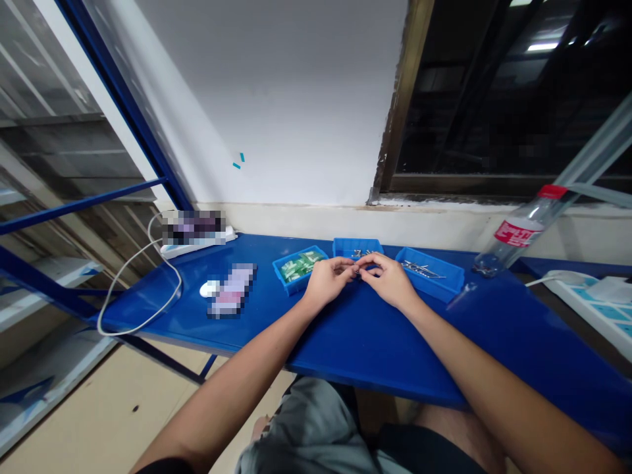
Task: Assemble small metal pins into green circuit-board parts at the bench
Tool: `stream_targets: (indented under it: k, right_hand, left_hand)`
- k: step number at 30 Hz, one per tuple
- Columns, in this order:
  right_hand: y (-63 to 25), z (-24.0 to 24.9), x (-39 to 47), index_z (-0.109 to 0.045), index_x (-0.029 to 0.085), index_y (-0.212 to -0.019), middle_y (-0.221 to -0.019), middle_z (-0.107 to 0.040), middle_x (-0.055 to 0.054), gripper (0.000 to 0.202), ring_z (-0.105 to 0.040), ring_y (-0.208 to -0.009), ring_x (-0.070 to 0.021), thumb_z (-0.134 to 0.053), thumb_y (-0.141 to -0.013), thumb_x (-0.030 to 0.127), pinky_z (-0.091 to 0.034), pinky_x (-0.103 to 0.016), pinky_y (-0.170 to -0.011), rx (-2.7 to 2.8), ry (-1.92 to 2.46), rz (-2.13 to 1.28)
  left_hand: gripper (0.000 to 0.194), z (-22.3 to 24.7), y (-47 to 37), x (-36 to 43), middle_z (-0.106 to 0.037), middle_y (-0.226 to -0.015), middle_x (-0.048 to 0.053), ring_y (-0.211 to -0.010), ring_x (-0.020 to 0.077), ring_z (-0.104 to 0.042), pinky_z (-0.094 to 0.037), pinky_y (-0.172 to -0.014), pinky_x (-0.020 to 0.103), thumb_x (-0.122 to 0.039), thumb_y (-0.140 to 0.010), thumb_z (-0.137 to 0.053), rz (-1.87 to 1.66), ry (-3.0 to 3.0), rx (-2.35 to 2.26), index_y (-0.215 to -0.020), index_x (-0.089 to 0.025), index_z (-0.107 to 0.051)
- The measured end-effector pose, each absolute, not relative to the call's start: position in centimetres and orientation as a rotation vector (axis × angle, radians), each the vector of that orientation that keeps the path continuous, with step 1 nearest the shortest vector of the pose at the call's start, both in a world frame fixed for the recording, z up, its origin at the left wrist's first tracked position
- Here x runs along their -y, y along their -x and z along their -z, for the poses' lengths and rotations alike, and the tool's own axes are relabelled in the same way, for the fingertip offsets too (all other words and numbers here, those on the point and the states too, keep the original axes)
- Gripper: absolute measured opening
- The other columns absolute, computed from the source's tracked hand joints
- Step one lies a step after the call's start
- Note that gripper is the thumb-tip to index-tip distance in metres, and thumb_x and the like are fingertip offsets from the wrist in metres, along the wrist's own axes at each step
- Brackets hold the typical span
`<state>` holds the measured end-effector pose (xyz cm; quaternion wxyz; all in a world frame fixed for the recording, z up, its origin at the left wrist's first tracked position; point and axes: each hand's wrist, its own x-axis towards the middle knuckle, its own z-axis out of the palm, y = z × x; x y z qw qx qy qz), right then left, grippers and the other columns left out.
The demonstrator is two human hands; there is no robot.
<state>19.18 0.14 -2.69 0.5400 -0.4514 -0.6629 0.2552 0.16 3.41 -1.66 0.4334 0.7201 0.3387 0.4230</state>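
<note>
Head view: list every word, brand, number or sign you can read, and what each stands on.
No text is legible enough to quote.
Red label on the plastic bottle: white characters, too blurred to read.
Green packets in the leftmost blue bin: any print is too small to read.

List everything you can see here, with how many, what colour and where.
Table: one, blue, centre
Trays: three, blue, along the table's back
Packets or pieces: several, green, left tray
Metal parts: several, silvery, middle and right trays
Small part: one, dark, between the fingertips
Bottle: one, clear, red cap, right
Power strips: two, white, far left and right
Round object: one, white, left
Blurred items: two, purplish, left
Strips: two, teal, wall
Window: one, dark, upper right
Hands: two, bare, left and right, centre
</note>
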Motion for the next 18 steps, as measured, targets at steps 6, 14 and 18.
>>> stream_targets:
  k: [6,14,18]
  right_hand:
    - [-19.11,2.98,-0.36,-0.073,0.022,-0.099,-0.095,-0.076,-0.007,0.020,-0.074,-0.086,-0.0225,-0.074,-0.088,0.039,-0.063,-0.038,-0.077,1.462,1.112,-0.711]
    - [-18.95,3.22,-0.55,-0.072,0.021,-0.096,-0.092,-0.074,-0.007,0.031,-0.071,-0.086,-0.0222,-0.082,-0.080,0.045,-0.062,-0.039,-0.079,1.402,1.074,-0.782]
    - [-18.96,3.30,-0.60,-0.071,0.021,-0.097,-0.092,-0.073,-0.007,0.031,-0.070,-0.087,-0.0218,-0.083,-0.078,0.044,-0.062,-0.039,-0.079,1.417,1.068,-0.772]
  left_hand:
    - [0.012,1.76,-0.14,-3.75,-0.083,-0.100,0.008,-0.092,0.0234,-0.081,-0.065,-0.088,0.035,-0.018,-0.089,-0.076,-1.084,-1.924,-0.898,-0.100,-0.017,-0.080]
    - [0.024,2.00,-0.25,-4.07,-0.082,-0.104,0.011,-0.094,0.0198,-0.080,-0.066,-0.093,0.035,-0.003,-0.086,-0.069,-1.165,-1.830,-0.809,-0.107,-0.013,-0.075]
    - [0.025,2.21,-0.30,-4.19,-0.081,-0.105,0.012,-0.096,0.0200,-0.080,-0.065,-0.095,0.037,-0.004,-0.086,-0.070,-1.176,-1.782,-0.762,-0.109,-0.013,-0.073]
